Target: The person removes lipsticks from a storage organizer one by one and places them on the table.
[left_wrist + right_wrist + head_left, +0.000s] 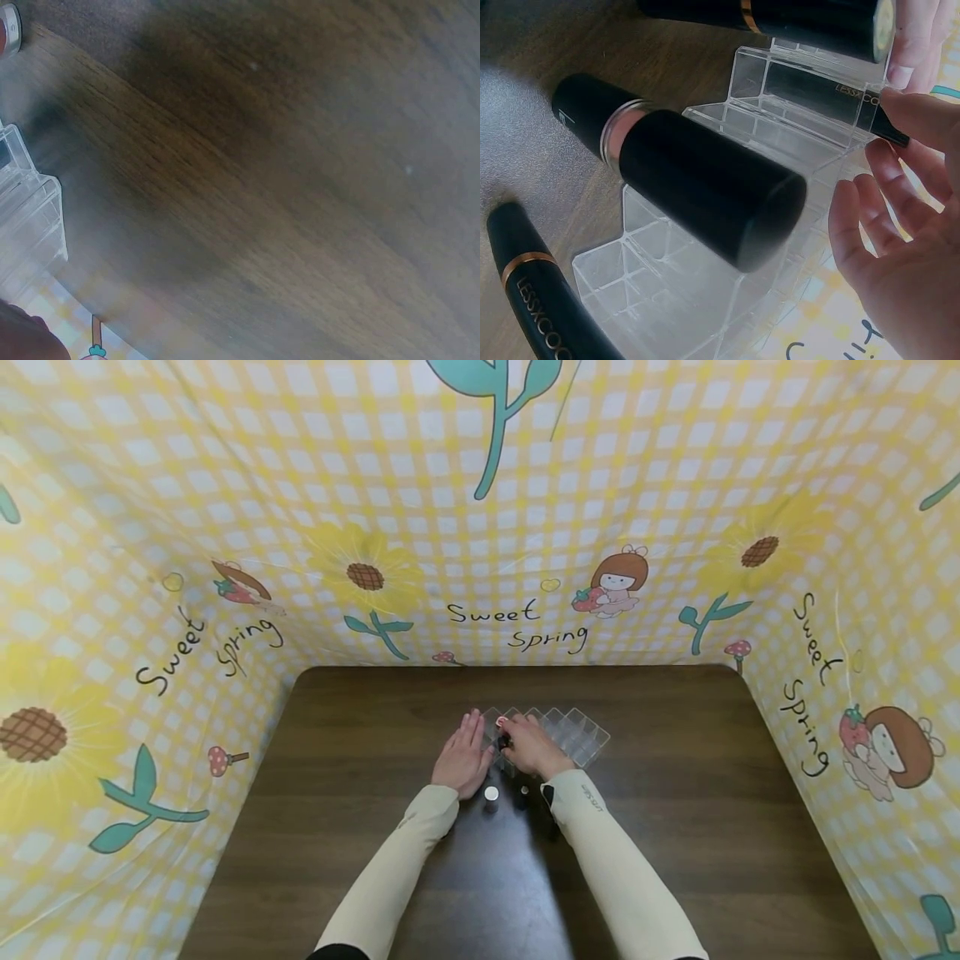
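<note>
Altogether: one clear organizer [577,737], three black tubes [705,180], two hands [463,758].

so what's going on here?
A person at a dark wooden table is working with a clear plastic organizer. The right hand holds a slim black tube over the organizer's compartments, pinched at the fingertips. The left hand rests flat and open beside the organizer's left end, holding nothing. More black cosmetic tubes stand on the table just in front of the hands, one with a silver cap.
</note>
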The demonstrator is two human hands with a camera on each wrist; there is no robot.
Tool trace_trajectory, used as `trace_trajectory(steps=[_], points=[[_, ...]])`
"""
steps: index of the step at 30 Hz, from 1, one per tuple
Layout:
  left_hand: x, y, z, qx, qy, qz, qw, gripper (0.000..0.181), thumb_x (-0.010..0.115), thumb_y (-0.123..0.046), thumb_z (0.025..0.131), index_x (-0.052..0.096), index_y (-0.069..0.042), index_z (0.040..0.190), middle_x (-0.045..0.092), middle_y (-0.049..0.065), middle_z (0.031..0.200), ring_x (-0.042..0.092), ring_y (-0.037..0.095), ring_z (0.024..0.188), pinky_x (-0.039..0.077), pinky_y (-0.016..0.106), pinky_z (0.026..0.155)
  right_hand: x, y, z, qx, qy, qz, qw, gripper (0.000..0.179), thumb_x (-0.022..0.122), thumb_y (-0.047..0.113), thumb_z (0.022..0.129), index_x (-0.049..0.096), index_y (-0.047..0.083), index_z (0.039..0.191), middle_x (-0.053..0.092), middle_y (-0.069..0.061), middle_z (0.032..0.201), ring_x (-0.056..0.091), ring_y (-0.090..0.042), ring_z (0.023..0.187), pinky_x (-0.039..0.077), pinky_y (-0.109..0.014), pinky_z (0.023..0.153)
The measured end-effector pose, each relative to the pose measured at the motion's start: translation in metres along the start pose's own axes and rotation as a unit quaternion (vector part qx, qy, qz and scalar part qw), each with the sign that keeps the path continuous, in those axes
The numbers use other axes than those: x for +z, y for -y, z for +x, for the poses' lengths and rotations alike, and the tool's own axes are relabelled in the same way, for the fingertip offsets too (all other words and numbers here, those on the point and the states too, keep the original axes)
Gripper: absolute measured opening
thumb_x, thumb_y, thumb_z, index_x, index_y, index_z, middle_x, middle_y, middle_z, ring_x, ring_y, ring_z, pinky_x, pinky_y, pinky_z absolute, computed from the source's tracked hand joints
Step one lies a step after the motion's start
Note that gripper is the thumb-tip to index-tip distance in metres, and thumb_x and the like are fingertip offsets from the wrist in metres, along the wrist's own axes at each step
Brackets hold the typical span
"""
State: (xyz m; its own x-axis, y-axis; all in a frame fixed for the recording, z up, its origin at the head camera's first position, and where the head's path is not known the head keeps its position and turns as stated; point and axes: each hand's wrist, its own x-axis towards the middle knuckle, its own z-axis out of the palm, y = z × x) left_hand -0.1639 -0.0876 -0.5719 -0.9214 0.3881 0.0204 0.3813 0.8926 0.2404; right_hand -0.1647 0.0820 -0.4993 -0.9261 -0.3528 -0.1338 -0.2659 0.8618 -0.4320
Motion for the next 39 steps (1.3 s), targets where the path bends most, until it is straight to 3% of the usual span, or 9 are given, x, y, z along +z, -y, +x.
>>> trace_trajectory(steps=[7, 18, 26, 39], points=[[-0.0012, -0.0019, -0.0001, -0.008, 0.016, 0.003, 0.9998, 0.065, 0.03, -0.041, 0.104, 0.012, -0.006, 0.155, 0.005, 0.008, 0.164, 0.006, 0.023, 0.152, 0.02, 0.04, 0.121, 0.0025, -0.0011, 0.0005, -0.007, -0.005, -0.003, 1.0, 0.029, 0.068, 0.015, 0.089, 0.063, 0.009, 0.117, 0.059, -0.009, 0.121, 0.05, -0.026, 0.109, 0.046, -0.041, 0.097], [0.0055, -0.0013, -0.0012, 0.01, -0.018, -0.006, 0.9998, 0.064, 0.034, -0.039, 0.103, 0.02, -0.003, 0.154, 0.015, 0.012, 0.163, 0.014, 0.028, 0.151, 0.026, 0.043, 0.118, 0.0021, -0.0016, -0.0021, -0.007, -0.007, -0.003, 0.9999, 0.029, 0.068, 0.012, 0.087, 0.064, 0.007, 0.116, 0.06, -0.008, 0.116, 0.051, -0.025, 0.106, 0.047, -0.04, 0.095], [-0.0013, -0.0026, -0.0001, -0.006, 0.013, -0.002, 0.9999, 0.064, 0.03, -0.039, 0.104, 0.014, -0.005, 0.155, 0.006, 0.008, 0.164, 0.007, 0.024, 0.152, 0.021, 0.04, 0.121, -0.0001, -0.0001, -0.0016, -0.009, -0.015, 0.009, 0.9998, 0.028, 0.069, 0.01, 0.086, 0.064, 0.006, 0.113, 0.06, -0.009, 0.115, 0.052, -0.026, 0.107, 0.047, -0.04, 0.095], [-0.0007, -0.001, 0.0003, -0.005, 0.009, -0.001, 0.9999, 0.064, 0.031, -0.039, 0.104, 0.014, -0.004, 0.155, 0.007, 0.009, 0.164, 0.008, 0.025, 0.152, 0.021, 0.04, 0.121, -0.0047, 0.0011, -0.0024, -0.008, -0.016, 0.036, 0.9992, 0.025, 0.067, 0.012, 0.089, 0.063, 0.006, 0.113, 0.061, -0.009, 0.113, 0.056, -0.028, 0.107, 0.048, -0.042, 0.095]])
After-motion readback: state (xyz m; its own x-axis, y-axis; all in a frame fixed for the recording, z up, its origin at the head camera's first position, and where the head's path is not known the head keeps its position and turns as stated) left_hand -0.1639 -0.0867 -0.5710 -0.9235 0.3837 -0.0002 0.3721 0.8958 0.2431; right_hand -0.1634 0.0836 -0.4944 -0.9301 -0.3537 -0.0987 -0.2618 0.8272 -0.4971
